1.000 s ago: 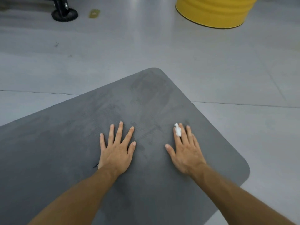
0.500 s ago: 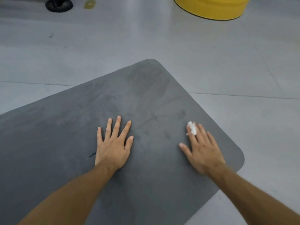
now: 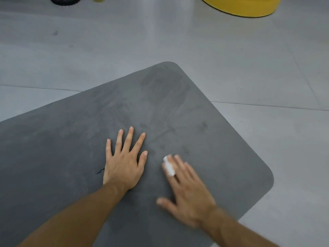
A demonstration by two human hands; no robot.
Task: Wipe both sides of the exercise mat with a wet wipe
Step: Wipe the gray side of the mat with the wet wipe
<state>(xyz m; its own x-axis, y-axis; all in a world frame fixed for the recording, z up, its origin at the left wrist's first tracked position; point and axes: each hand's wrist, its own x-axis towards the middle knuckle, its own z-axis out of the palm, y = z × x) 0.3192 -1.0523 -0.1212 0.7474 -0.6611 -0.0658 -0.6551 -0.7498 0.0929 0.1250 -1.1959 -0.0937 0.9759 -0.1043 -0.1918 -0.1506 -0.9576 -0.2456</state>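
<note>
Pressing wipe (image 3: pixel 168 166) on mat (image 3: pixel 71 139), right hand (image 3: pixel 188 196) flat

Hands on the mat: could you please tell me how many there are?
2. The left hand lies flat on the mat, fingers spread; the right hand, blurred, is beside it with a white wet wipe between its fingers.

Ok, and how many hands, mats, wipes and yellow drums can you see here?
Hands: 2, the left hand and the right hand
Exercise mat: 1
Wet wipe: 1, at the right hand's fingers
Yellow drum: 1
Total: 5
</note>
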